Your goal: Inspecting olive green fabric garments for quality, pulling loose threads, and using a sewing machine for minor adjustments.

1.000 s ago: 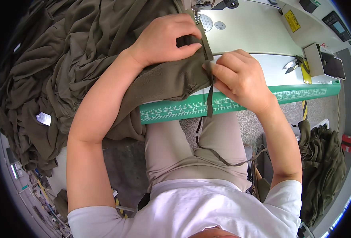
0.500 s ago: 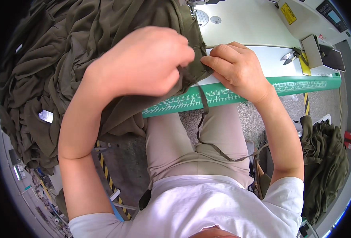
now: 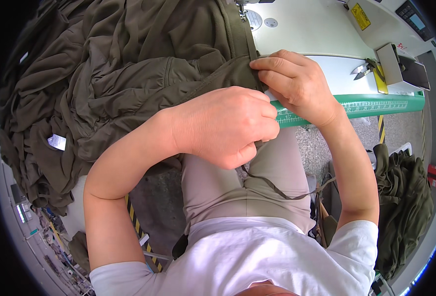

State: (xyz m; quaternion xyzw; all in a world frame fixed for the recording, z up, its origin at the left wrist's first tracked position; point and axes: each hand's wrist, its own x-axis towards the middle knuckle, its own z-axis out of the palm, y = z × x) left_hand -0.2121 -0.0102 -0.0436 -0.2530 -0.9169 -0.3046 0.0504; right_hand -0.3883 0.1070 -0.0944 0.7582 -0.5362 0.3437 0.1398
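Apparently midway, pinching the edge of the brown cloth (image 3: 168,74) on the worktop (image 3: 344,74) with the right hand (image 3: 299,84), curling the left hand (image 3: 228,126), with hold unclear, above a strip (image 3: 297,198) hanging loose.

I see the left arm (image 3: 107,190) bent sharply at the elbow, the left hand (image 3: 233,126) across the body, back upward, fingers curled, thumb tucked close; just beyond it the right hand (image 3: 294,84) angles inward, fingertips pinched together, its bare forearm (image 3: 353,158) slanting up from a bent elbow
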